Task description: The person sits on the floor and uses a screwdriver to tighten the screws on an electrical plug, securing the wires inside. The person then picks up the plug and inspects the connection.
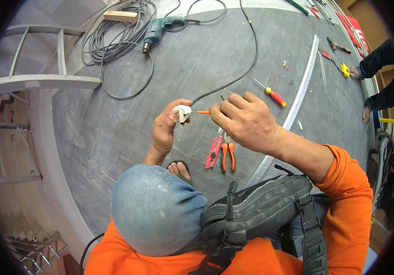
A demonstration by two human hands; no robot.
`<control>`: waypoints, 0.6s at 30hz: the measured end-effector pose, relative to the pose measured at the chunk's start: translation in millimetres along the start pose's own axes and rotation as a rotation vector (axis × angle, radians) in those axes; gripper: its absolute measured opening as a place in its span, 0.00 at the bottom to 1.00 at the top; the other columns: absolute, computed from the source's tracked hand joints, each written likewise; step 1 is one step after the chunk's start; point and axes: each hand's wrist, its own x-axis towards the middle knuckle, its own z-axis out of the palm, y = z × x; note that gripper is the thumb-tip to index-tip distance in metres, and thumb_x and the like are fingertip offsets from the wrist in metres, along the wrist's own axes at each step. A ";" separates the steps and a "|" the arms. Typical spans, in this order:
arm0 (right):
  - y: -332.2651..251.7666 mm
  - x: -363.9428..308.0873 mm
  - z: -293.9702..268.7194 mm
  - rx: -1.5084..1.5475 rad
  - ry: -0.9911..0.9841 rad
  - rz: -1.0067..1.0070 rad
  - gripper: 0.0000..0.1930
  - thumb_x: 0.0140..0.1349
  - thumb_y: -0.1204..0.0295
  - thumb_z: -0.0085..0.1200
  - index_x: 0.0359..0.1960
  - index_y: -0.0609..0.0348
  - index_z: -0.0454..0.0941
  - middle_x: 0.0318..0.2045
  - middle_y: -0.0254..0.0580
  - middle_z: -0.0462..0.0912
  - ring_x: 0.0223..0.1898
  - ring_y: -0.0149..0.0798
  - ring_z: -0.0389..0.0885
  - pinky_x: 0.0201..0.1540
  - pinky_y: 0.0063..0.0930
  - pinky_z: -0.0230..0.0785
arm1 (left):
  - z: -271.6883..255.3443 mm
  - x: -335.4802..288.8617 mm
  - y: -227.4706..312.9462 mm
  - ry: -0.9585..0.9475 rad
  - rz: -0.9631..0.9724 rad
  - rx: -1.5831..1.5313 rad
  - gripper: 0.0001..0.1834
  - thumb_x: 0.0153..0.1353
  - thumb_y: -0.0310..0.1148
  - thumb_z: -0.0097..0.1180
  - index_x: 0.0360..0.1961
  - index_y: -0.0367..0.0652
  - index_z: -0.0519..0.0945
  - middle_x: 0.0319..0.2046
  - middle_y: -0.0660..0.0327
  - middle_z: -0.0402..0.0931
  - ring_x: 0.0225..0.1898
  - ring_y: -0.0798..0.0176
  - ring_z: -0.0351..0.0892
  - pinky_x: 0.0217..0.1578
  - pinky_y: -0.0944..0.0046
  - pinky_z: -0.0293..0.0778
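My left hand [163,130] is closed around a small white electrical plug [182,112], raised above the floor. A dark grey cable [224,86] runs up to it from behind. My right hand [247,120] grips a thin screwdriver with an orange shaft [201,112]; its handle is hidden in my fist. The screwdriver's tip meets the right side of the plug. Below my hands lie pliers with orange and black handles [228,158] and a red utility knife [213,153]. A red and yellow screwdriver [276,97] rests farther right.
A teal drill [156,31] and coiled cable [97,46] lie at the far left, near a metal ladder [46,82]. A long metal strip [303,85] crosses the floor on the right. A hammer [339,46] and a yellow tape measure [345,69] lie near another person's feet [353,72].
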 end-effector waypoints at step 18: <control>5.8 22.6 1.0 1.017 -0.517 1.001 0.11 0.68 0.66 0.58 0.41 0.64 0.80 0.33 0.47 0.87 0.30 0.49 0.86 0.35 0.41 0.77 | -1.6 -1.6 -6.6 0.022 -0.017 -0.021 0.28 0.78 0.48 0.41 0.59 0.32 0.77 0.36 0.60 0.79 0.40 0.68 0.76 0.43 0.66 0.70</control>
